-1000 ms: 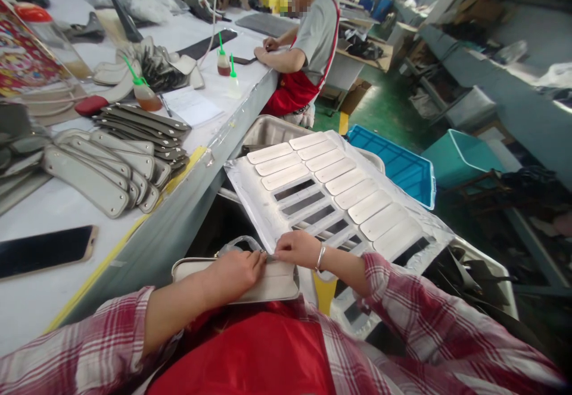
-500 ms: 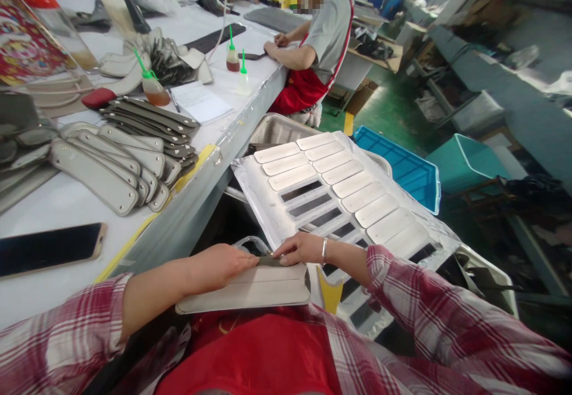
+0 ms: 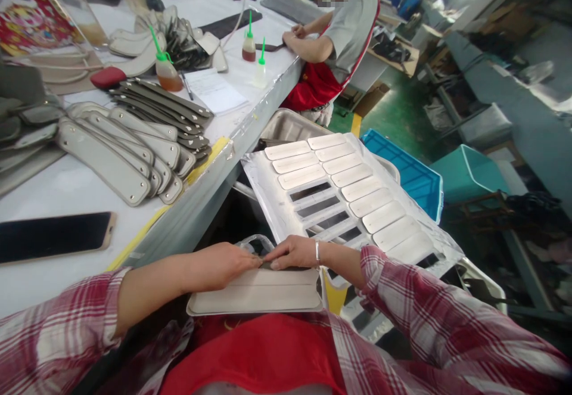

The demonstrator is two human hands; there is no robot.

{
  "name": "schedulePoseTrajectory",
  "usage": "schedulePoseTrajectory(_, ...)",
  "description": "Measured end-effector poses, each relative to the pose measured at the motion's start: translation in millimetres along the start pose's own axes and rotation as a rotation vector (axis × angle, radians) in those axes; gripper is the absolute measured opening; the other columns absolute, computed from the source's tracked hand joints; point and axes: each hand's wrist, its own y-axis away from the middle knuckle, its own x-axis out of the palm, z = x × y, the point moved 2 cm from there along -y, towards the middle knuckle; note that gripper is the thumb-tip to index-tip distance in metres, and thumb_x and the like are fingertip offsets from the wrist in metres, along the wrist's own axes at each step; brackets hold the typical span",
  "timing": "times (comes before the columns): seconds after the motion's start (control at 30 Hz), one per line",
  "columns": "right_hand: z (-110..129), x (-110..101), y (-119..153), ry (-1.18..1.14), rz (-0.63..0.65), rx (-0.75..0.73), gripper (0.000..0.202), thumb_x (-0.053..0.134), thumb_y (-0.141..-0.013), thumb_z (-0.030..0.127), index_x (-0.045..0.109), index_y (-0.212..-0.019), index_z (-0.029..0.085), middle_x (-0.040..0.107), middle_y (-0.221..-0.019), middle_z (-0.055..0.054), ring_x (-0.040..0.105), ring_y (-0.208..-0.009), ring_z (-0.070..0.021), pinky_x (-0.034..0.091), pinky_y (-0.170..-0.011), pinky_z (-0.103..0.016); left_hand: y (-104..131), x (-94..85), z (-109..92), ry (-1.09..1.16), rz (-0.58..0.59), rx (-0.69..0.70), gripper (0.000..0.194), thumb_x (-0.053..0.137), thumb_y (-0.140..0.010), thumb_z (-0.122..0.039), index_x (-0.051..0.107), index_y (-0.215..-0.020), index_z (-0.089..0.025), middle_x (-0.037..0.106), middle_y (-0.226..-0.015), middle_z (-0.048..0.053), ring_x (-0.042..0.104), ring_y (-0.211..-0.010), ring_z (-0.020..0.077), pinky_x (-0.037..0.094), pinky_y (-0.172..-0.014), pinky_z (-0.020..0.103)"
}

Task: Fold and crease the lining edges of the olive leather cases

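A pale flat panel with rounded corners lies across my lap, against the red apron. Along its far edge runs a dark grey strip. My left hand is closed on this strip, its fingertips pressed together. Coming from the other side, my right hand has its fingers closed on the same strip, close to the left fingertips. Whatever small part sits between the fingertips is hidden. Beyond my hands is a white slotted board holding rows of pale rounded pieces.
On the white table at left lie stacked grey pieces, a phone, glue bottles and a notepad. A person sits at its far side. Blue and teal bins stand at right.
The camera view has shifted, so the table and board appear further right. My right hand has slid left along the strip, nearer my left fingertips.
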Motion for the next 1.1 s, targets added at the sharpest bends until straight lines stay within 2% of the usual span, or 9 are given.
schedulePoseTrajectory(0.07,4.4,1.4,-4.4,0.009,0.02,-0.01,0.046,0.066,-0.068,0.037,0.064,-0.109,0.016,0.067,-0.101,-0.003,0.059,-0.098,-0.0203,0.043,-0.086,-0.025,4.4,-4.3,2.3,0.016,0.019,-0.011,0.038,0.04,-0.082,-0.007,0.051,-0.116,-0.017,0.063,-0.108,0.006,0.061,-0.094,0.0169,0.048,-0.082,0.025)
schedulePoseTrajectory(0.17,11.1,3.9,-12.2,0.027,0.055,-0.073,0.045,0.065,-0.069,0.039,0.065,-0.108,0.016,0.067,-0.101,-0.003,0.059,-0.098,-0.0202,0.043,-0.087,-0.025,9.0,-2.7,1.7,-0.038,0.032,0.013,0.041,0.04,-0.08,-0.005,0.049,-0.119,-0.013,0.063,-0.107,0.01,0.06,-0.095,0.0195,0.048,-0.082,0.028)
schedulePoseTrajectory(0.3,18.9,8.5,-21.0,0.007,0.109,-0.114,0.045,0.064,-0.07,0.042,0.066,-0.106,0.016,0.068,-0.099,-0.002,0.06,-0.095,-0.0196,0.043,-0.087,-0.026,15.0,6.5,1.9,-0.097,-0.029,0.04,0.042,0.038,-0.083,-0.007,0.043,-0.125,-0.01,0.062,-0.105,0.014,0.059,-0.094,0.0209,0.048,-0.082,0.033)
schedulePoseTrajectory(0.37,22.9,10.4,-24.1,-0.013,0.115,-0.105,0.046,0.065,-0.069,0.043,0.066,-0.105,0.015,0.068,-0.098,-0.002,0.06,-0.095,-0.0197,0.043,-0.087,-0.027,20.1,7.5,5.2,-0.053,-0.066,0.037,0.04,0.039,-0.082,-0.007,0.046,-0.122,-0.011,0.063,-0.104,0.014,0.059,-0.093,0.0201,0.047,-0.081,0.031)
schedulePoseTrajectory(0.57,35.7,15.0,-32.4,-0.035,0.129,-0.079,0.048,0.067,-0.067,0.042,0.065,-0.107,0.014,0.066,-0.103,-0.004,0.059,-0.098,-0.0201,0.042,-0.09,-0.027,38.8,-2.1,19.1,0.262,-0.157,-0.036,0.028,0.041,-0.084,-0.01,0.06,-0.1,-0.022,0.067,-0.088,0.001,0.062,-0.083,0.0124,0.044,-0.076,0.018)
schedulePoseTrajectory(0.83,46.4,21.9,-47.2,-0.023,0.157,-0.106,0.047,0.067,-0.068,0.042,0.066,-0.106,0.015,0.067,-0.099,-0.003,0.058,-0.097,-0.0194,0.043,-0.088,-0.026,49.4,10.2,17.0,0.171,-0.242,-0.1,0.024,0.041,-0.085,-0.013,0.06,-0.1,-0.017,0.067,-0.091,0.007,0.061,-0.086,0.0145,0.045,-0.08,0.023)
schedulePoseTrajectory(0.97,49.3,23.1,-51.1,0.004,0.143,-0.078,0.047,0.066,-0.068,0.042,0.065,-0.107,0.015,0.067,-0.099,-0.003,0.059,-0.096,-0.0188,0.043,-0.087,-0.025,62.4,2.8,25.7,0.294,-0.238,-0.196,0.024,0.041,-0.087,-0.018,0.063,-0.097,-0.02,0.067,-0.086,0.002,0.062,-0.078,0.0114,0.044,-0.074,0.018)
schedulePoseTrajectory(1.1,49.9,24.0,-52.3,0.009,0.135,-0.041,0.049,0.068,-0.066,0.043,0.066,-0.106,0.015,0.068,-0.097,-0.004,0.06,-0.093,-0.0187,0.044,-0.086,-0.026,71.5,-2.7,27.6,0.365,-0.243,-0.196,0.025,0.042,-0.085,-0.016,0.064,-0.097,-0.022,0.068,-0.088,0.001,0.062,-0.08,0.0115,0.043,-0.074,0.017)
